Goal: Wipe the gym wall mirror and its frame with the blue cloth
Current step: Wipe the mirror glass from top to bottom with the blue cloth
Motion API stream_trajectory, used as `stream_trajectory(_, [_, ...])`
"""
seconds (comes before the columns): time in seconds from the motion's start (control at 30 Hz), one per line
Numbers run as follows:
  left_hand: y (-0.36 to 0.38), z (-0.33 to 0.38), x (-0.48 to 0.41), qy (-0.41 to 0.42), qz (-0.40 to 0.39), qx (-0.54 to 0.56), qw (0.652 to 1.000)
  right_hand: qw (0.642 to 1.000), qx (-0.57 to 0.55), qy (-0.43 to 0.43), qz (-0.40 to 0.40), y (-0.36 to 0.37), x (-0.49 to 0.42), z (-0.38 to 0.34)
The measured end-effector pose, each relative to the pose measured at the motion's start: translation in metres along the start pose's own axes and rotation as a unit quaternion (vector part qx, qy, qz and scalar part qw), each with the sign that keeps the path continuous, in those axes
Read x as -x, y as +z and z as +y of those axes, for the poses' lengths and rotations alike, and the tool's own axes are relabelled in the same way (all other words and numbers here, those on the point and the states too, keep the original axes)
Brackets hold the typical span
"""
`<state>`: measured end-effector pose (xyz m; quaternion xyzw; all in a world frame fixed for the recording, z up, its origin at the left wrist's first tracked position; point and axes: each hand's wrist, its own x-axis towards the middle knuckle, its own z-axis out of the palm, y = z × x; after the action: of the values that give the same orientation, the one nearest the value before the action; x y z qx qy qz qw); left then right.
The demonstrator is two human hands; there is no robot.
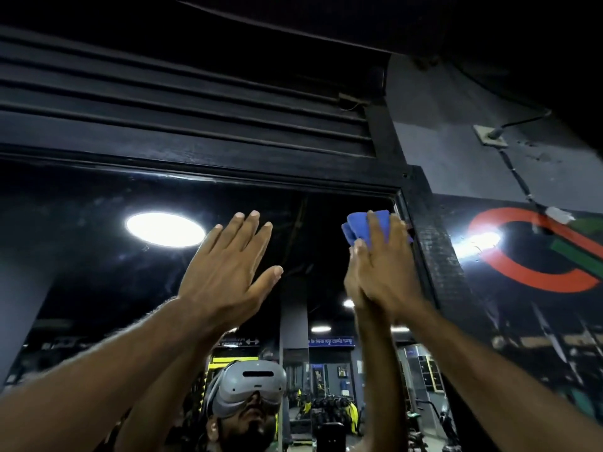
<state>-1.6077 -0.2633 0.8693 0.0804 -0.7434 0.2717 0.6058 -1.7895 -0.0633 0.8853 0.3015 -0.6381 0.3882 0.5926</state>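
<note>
The folded blue cloth [359,228] sits in the top right corner of the wide glass wall mirror [98,272], pressed flat under the right hand [386,272], whose straight fingers [375,230] lie together. The upright of the black wooden frame [434,256] runs just to its right. The left hand [225,278], flat with fingers slightly apart, is well to the left.

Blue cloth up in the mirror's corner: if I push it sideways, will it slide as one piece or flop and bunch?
Likely floppy: the blue cloth bulges in soft folds above the right hand pressing it. It probably glides on the glossy mirror, but may bunch against the raised frame beside it.
</note>
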Motion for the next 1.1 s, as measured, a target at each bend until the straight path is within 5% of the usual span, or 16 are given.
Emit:
stream_trajectory(0.2, [-0.012,-0.034,0.009,-0.025,-0.008,-0.019,0.999,0.969,-0.021,-0.235,-0.071,0.008,0.053,-0.057])
stream_trajectory(0.37, [-0.016,-0.054,0.011,-0.031,-0.014,-0.028,0.999,0.999,-0.027,0.006,-0.021,0.013,-0.049,-0.08])
stream_trajectory(0.5, [-0.016,-0.058,0.015,-0.038,-0.004,-0.005,0.999,0.988,-0.016,-0.146,-0.05,0.031,-0.003,-0.126])
stream_trajectory(0.63, [-0.021,-0.076,0.04,-0.027,-0.01,-0.014,0.999,0.944,-0.023,-0.313,-0.107,0.018,0.068,-0.089])
stream_trajectory(0.7, [-0.024,-0.085,0.052,-0.027,-0.014,-0.021,0.999,0.957,-0.005,-0.276,-0.089,0.015,0.066,-0.057])
stream_trajectory(0.83, [-0.027,-0.089,0.059,-0.028,-0.024,-0.014,0.999,1.0,-0.021,-0.009,-0.003,0.015,0.062,-0.063])
stream_trajectory(1.0, [-0.032,-0.111,0.047,-0.066,-0.012,-0.01,0.998,0.964,-0.027,-0.246,-0.097,0.024,0.069,-0.111])
stream_trajectory(1.1, [-0.039,-0.137,0.04,-0.066,-0.031,-0.035,0.997,0.978,0.035,-0.2,-0.052,0.024,-0.001,-0.096])
